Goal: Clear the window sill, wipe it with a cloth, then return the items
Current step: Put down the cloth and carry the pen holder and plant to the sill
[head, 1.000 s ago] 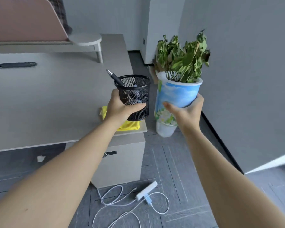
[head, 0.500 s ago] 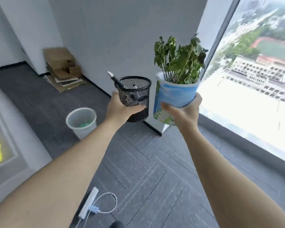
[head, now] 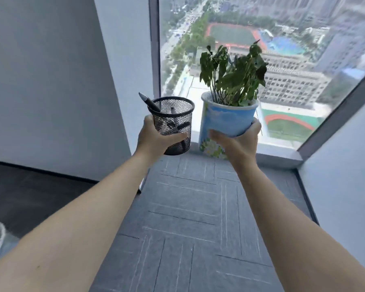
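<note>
Your fingers point(head: 178, 136) were curled tight around the mesh pen holder point(head: 171, 125) in your left hand point(head: 155, 137), a pen point(head: 149, 102) leaning over its rim. Your right hand point(head: 238, 142) cupped the plant pot point(head: 227, 121) from below; its blue printed wrap showed no writing you could read. Half a second before, you faced a wall and a bin; now the window point(head: 261, 49) filled the view. Both items hung side by side above the grey floor point(head: 188, 218), just short of the pale window sill point(head: 278, 155), walls close on either side.
</note>
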Demonstrator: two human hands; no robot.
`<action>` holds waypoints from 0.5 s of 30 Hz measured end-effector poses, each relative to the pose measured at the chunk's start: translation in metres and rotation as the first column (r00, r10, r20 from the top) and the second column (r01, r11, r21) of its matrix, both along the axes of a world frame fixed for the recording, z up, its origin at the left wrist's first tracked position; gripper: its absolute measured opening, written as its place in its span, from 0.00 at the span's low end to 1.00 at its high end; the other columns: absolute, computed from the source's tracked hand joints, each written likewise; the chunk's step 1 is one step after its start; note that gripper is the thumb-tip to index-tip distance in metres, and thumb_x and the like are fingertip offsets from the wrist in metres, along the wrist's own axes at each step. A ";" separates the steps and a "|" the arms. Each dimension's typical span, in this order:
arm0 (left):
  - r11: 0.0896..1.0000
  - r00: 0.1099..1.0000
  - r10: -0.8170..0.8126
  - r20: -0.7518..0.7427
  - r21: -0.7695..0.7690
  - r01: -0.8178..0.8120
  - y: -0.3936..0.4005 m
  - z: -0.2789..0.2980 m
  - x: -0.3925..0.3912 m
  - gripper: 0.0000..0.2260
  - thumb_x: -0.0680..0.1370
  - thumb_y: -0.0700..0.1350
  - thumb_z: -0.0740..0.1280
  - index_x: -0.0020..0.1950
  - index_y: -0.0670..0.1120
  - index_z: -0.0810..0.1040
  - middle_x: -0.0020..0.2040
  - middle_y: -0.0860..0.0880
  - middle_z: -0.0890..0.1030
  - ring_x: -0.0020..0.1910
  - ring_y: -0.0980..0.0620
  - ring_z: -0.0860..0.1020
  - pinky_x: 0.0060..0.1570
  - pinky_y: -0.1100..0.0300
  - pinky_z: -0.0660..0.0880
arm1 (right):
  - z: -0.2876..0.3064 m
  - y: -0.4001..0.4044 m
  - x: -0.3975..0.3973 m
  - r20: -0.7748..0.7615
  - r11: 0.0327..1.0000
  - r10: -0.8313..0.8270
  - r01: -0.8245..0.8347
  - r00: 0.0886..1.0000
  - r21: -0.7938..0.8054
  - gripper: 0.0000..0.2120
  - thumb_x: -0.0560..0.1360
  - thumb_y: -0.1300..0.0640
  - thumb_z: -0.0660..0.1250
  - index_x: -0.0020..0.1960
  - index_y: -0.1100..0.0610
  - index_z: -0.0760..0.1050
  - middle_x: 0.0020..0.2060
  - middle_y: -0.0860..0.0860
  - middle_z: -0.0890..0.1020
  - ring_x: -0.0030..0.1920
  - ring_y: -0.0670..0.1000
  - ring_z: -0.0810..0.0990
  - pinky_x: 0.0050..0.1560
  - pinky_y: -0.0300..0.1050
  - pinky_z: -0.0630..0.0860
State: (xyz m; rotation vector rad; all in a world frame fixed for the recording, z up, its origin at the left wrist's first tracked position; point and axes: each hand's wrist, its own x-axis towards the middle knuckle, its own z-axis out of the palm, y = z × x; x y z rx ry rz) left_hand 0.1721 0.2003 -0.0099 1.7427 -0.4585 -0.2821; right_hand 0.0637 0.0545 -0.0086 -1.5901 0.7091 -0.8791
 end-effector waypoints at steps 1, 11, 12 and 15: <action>1.000 1.000 -0.023 0.002 0.007 0.023 -0.018 0.000 0.007 0.38 0.55 0.52 0.75 0.61 0.44 0.65 0.56 0.49 0.76 0.54 0.50 0.75 0.52 0.56 0.73 | -0.001 -0.016 0.002 -0.015 1.000 -0.026 0.026 1.000 0.000 0.39 0.57 0.59 0.79 0.61 0.55 0.60 0.47 0.44 0.71 0.46 0.43 0.74 0.41 0.39 0.79; 0.987 0.989 -0.147 -0.017 0.054 0.148 -0.207 -0.039 0.075 0.34 0.63 0.43 0.77 0.63 0.41 0.64 0.55 0.48 0.73 0.53 0.50 0.72 0.50 0.59 0.69 | -0.045 -0.194 0.050 -0.047 0.989 -0.140 0.142 0.989 0.047 0.40 0.58 0.64 0.79 0.64 0.61 0.60 0.47 0.44 0.71 0.51 0.49 0.74 0.52 0.56 0.79; 0.988 0.989 -0.148 -0.026 0.050 0.149 -0.230 -0.046 0.084 0.34 0.63 0.43 0.76 0.63 0.41 0.64 0.55 0.48 0.73 0.54 0.50 0.72 0.50 0.59 0.68 | -0.051 -0.217 0.058 -0.048 0.989 -0.135 0.137 0.990 0.047 0.40 0.59 0.65 0.79 0.63 0.60 0.60 0.48 0.44 0.71 0.51 0.49 0.74 0.53 0.56 0.79; 0.991 0.990 -0.121 -0.068 0.053 0.125 -0.301 -0.066 0.107 0.33 0.63 0.42 0.77 0.62 0.41 0.65 0.55 0.49 0.74 0.54 0.50 0.73 0.50 0.60 0.68 | -0.072 -0.289 0.084 -0.066 0.991 -0.126 0.128 0.990 0.034 0.38 0.58 0.65 0.79 0.59 0.55 0.60 0.50 0.45 0.71 0.53 0.48 0.74 0.54 0.56 0.79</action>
